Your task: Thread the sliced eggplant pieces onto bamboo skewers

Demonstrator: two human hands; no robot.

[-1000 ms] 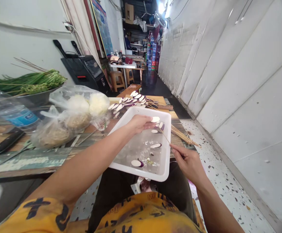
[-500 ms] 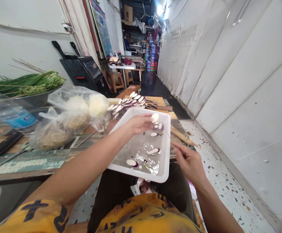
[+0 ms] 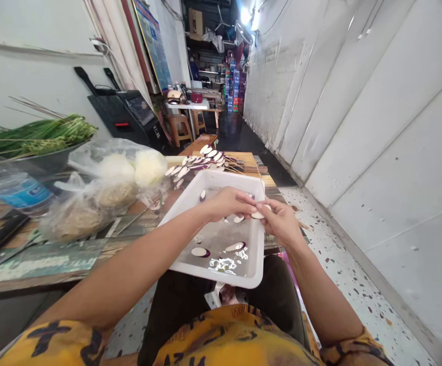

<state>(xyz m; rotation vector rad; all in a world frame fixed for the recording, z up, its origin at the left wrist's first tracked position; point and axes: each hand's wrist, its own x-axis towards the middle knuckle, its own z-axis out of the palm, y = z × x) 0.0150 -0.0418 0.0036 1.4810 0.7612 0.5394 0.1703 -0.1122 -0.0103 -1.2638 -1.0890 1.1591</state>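
Note:
An oval, pale eggplant slice [image 3: 259,212] is pinched between my two hands over the right side of the white tub. My left hand [image 3: 230,204] reaches across the water, its fingers closed on the slice's left end. My right hand [image 3: 284,223] meets it at the rim, closed around a thin bamboo skewer [image 3: 261,178] that points upward; its thumb lies against the slice. Whether the skewer has pierced the slice is hidden by the fingers. In the white plastic tub [image 3: 167,218], several purple-edged eggplant slices [image 3: 200,252] float in water.
Skewered eggplant slices [image 3: 206,158] lie behind the tub. To the left are plastic bags of food [image 3: 80,216], a water bottle [image 3: 26,190], a black-handled knife [image 3: 2,231] and a bowl of green vegetables [image 3: 53,134]. A white wall [image 3: 377,127] runs along the right.
My left hand has moved right and down with the eggplant slice. My right hand has risen to it with the skewer, so both hands now meet at the tub's right rim.

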